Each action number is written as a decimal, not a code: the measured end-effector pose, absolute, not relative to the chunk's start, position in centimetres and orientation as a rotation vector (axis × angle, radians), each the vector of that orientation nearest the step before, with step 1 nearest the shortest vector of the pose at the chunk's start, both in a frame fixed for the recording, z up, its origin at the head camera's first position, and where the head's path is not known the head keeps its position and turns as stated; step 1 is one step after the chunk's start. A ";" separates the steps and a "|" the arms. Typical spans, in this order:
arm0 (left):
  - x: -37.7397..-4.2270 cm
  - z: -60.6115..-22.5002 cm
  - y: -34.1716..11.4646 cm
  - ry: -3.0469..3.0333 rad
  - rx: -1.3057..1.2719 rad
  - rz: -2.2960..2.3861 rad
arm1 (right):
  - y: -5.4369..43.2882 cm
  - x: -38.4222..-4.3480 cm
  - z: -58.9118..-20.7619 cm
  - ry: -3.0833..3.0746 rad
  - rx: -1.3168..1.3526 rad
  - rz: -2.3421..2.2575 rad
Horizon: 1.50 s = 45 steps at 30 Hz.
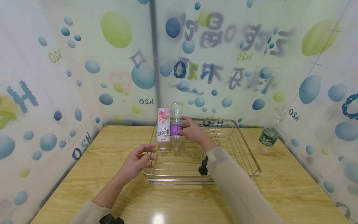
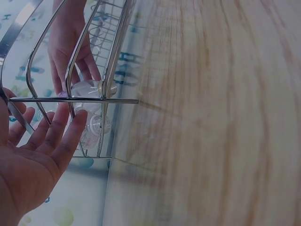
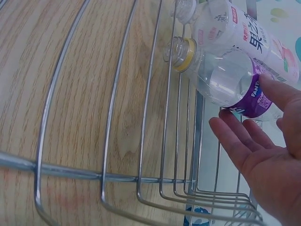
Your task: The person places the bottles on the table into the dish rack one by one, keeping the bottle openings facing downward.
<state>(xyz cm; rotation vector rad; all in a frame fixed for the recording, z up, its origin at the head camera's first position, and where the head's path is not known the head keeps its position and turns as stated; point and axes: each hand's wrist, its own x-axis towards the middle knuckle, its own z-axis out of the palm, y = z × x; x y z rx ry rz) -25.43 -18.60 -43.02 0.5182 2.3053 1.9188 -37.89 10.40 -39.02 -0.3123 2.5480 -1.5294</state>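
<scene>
Two uncapped plastic bottles lie side by side at the left of a wire rack (image 1: 202, 177), necks toward me. One is a peach-tea bottle (image 1: 163, 124) with a pink and white label; the other is a clear Fanta bottle (image 1: 176, 141) with a purple label and yellow neck ring. My right hand (image 1: 194, 130) is at the Fanta bottle's right side, its thumb over the label and its other fingers loosely extended beside it. My left hand (image 1: 137, 163), fingers spread and holding nothing, is at the rack's left front rim, overlapping the wires (image 2: 70, 100).
A third bottle (image 1: 269, 137) with a green label stands upright on the wooden table (image 1: 179, 202), right of the rack. Curtains (image 1: 223, 77) with bubble patterns close in the table's back and sides. Raised wire edges surround the rack.
</scene>
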 end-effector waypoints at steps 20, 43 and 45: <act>-25.5 -43.6 -18.3 2.275 0.586 1.987 | 10.7 -38.0 -38.9 2.594 -0.332 -1.531; -25.5 -43.5 -18.1 2.316 0.511 1.991 | 12.3 -36.8 -32.8 2.579 -0.422 -1.973; -25.4 -43.5 -18.2 2.314 0.516 1.991 | 12.9 -36.3 -31.7 2.565 -0.459 -2.018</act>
